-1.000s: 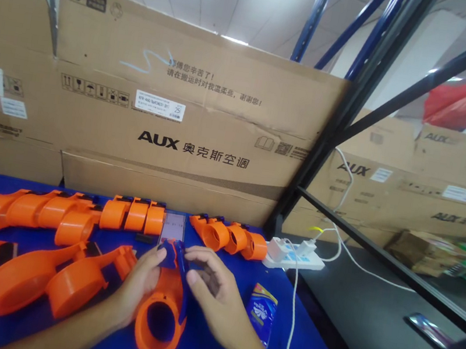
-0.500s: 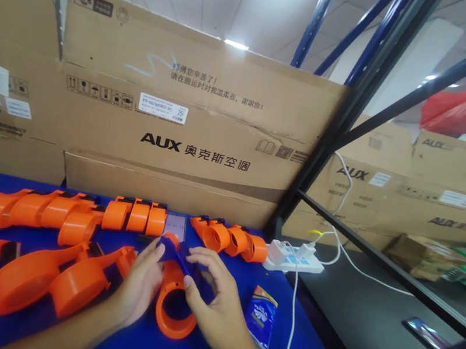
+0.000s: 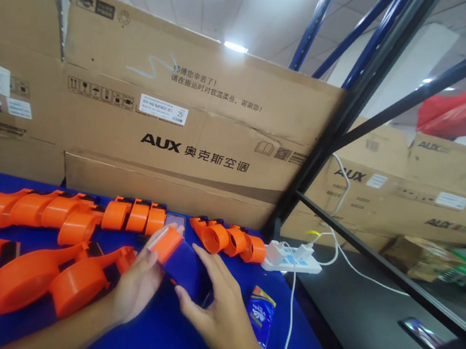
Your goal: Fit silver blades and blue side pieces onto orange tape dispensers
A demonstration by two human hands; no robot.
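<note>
Between my hands is an orange tape dispenser (image 3: 167, 245) with a dark-blue flat part on its right side. It is tilted, and its ring does not show from this angle. My left hand (image 3: 140, 286) is closed round the orange end, thumb in front. My right hand (image 3: 219, 302) grips the blue part, thumb below and fingers above, partly out of sight behind it. Left of my hands lie more orange tape dispensers (image 3: 80, 286) on the blue tabletop (image 3: 108, 346). Beyond my left fingers lies a phone-like device (image 3: 175, 221), partly covered.
Rows of orange dispensers (image 3: 35, 209) line the back of the table, with a few more (image 3: 236, 241) to the right. A white power strip (image 3: 294, 261) with cables sits at the right edge, near a blue tissue pack (image 3: 260, 315). Cardboard (image 3: 195, 133) walls the back; a black shelf post (image 3: 318, 164) rises there.
The dispenser has been raised and turned: its ring, seen hanging below my hands before, is no longer visible, and a broad orange face now shows at the left end.
</note>
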